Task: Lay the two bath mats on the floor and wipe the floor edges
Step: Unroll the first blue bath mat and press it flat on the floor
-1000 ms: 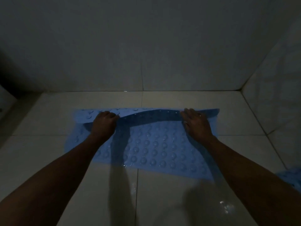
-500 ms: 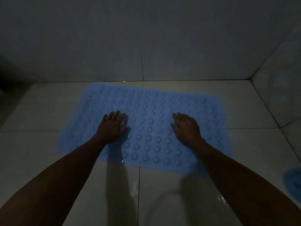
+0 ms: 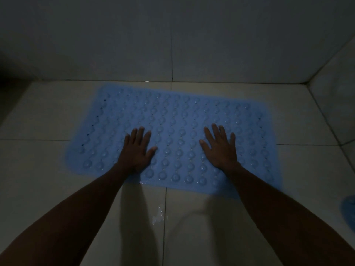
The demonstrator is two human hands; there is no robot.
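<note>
A blue bath mat [image 3: 176, 120] with rows of round bumps lies flat and fully spread on the pale tiled floor, its far edge close to the back wall. My left hand [image 3: 137, 149] rests palm down on the mat's left middle, fingers apart. My right hand [image 3: 221, 148] lies flat on its right middle, fingers spread too. Neither hand grips anything. A corner of a second blue mat [image 3: 348, 212] shows at the right edge of the view, mostly cut off.
The room is dim. The tiled back wall [image 3: 172, 35] meets the floor just beyond the mat, and a side wall [image 3: 334, 89] closes the right. A small wet patch [image 3: 158, 215] glints on the floor tiles [image 3: 38, 169] near me.
A second ago both hands held the folded far edge of the mat. The mat has since unfolded toward the wall and lies flat, and my hands now press on it with fingers spread wider.
</note>
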